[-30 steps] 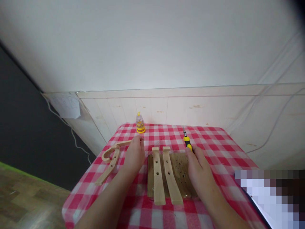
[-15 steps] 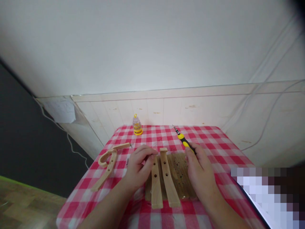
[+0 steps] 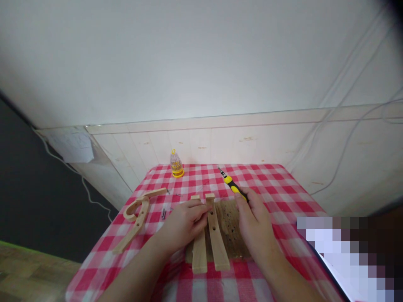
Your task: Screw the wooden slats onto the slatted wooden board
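Note:
My right hand (image 3: 256, 218) grips a yellow-and-black screwdriver (image 3: 234, 188), its metal tip pointing up and away to the left. Closed in a pinch, my left hand (image 3: 185, 220) is at the upper hole of the right-hand wooden piece (image 3: 219, 247). A small thin screw, mostly hidden by the fingertips, appears to be in the pinch. A second curved wooden piece (image 3: 200, 253) lies parallel on the left, partly under that hand. Both rest across a brown wooden board (image 3: 236, 235) dotted with small holes.
Left on the checked tablecloth (image 3: 189, 289) lie curved wooden parts (image 3: 141, 216) with holes. Several dark screws (image 3: 163, 214) are scattered near them. A clear bit case with a yellow base (image 3: 176, 164) stands by the wall. A blurred-out bright object (image 3: 340, 256) sits at the right edge.
My left hand has moved right, from the left wooden piece across to the upper hole of the right one. The right hand still holds the screwdriver; the view has shifted slightly.

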Action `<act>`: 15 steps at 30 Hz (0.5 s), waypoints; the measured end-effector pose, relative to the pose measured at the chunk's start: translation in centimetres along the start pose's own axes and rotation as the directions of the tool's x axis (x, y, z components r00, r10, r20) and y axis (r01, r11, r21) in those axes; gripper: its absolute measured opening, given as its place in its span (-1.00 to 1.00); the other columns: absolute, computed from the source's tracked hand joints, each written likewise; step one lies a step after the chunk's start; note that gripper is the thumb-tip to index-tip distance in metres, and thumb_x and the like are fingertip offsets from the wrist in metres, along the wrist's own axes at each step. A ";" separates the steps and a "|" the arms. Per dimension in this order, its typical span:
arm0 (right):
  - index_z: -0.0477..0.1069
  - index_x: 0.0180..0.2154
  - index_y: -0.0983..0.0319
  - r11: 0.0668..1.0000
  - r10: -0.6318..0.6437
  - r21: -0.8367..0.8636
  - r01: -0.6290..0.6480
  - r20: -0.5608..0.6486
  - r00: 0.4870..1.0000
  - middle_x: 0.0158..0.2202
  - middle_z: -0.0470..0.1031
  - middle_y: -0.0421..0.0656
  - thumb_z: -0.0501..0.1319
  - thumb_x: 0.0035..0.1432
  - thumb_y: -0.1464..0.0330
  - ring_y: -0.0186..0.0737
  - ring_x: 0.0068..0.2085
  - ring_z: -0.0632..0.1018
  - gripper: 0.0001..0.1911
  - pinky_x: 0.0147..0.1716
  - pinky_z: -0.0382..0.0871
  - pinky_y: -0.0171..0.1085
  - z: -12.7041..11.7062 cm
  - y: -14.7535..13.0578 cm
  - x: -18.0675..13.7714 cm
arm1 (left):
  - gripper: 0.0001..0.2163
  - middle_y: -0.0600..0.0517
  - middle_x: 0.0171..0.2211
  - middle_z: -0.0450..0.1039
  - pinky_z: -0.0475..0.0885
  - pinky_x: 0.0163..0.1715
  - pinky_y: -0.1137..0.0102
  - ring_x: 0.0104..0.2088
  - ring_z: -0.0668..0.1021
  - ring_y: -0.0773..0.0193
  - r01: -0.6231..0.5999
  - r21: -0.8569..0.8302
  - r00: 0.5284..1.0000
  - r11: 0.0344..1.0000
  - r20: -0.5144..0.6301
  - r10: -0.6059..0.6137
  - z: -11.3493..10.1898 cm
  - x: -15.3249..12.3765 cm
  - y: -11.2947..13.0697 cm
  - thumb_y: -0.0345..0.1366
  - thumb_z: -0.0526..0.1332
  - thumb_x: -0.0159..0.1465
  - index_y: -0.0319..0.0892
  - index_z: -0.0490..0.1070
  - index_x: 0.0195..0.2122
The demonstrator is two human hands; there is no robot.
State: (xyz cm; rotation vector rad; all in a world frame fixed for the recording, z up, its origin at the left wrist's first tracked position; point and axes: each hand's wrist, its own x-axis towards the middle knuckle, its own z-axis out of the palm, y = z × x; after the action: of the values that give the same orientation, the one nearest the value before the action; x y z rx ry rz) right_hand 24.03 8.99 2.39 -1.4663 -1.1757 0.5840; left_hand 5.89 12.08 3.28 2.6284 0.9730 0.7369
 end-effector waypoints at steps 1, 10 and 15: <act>0.35 -0.12 0.24 1.000 -0.006 -0.002 0.006 -0.001 1.000 -0.22 0.44 -0.07 -0.01 0.19 0.12 -0.15 -0.25 0.42 -0.61 -0.30 0.25 -0.22 0.0 -0.1 0.0 | -0.78 -0.05 -0.27 0.49 0.43 -0.27 0.42 -0.28 0.51 0.28 0.012 0.017 1.000 1.000 -0.003 -0.012 0.1 0.0 -0.1 -0.40 0.07 0.28 -0.20 0.44 -0.12; 0.36 -0.14 0.23 0.999 -0.018 0.035 0.018 0.005 1.000 -0.17 0.44 -0.07 0.01 0.18 0.13 -0.13 -0.19 0.42 -0.63 -0.20 0.25 -0.18 -0.1 -0.3 0.1 | -0.80 -0.04 -0.30 0.48 0.40 -0.28 0.42 -0.27 0.50 0.28 0.030 0.039 0.997 0.999 0.067 -0.033 -0.1 0.4 0.3 -0.40 0.05 0.29 -0.19 0.43 -0.16; 0.36 -0.15 0.24 0.999 -0.017 0.033 0.017 0.001 1.000 -0.18 0.44 -0.07 0.00 0.19 0.14 -0.14 -0.19 0.41 -0.64 -0.19 0.25 -0.18 -0.1 -0.2 0.2 | -0.80 -0.04 -0.30 0.49 0.40 -0.25 0.40 -0.26 0.49 0.26 0.007 0.055 0.994 0.998 0.109 -0.013 0.0 0.6 0.2 -0.42 0.05 0.27 -0.20 0.47 -0.21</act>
State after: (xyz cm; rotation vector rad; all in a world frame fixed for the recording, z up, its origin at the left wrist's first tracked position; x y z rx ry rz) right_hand 24.12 9.09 2.67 -1.4266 -1.1733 0.5908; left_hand 6.36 12.30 3.58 2.6774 0.9878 0.5655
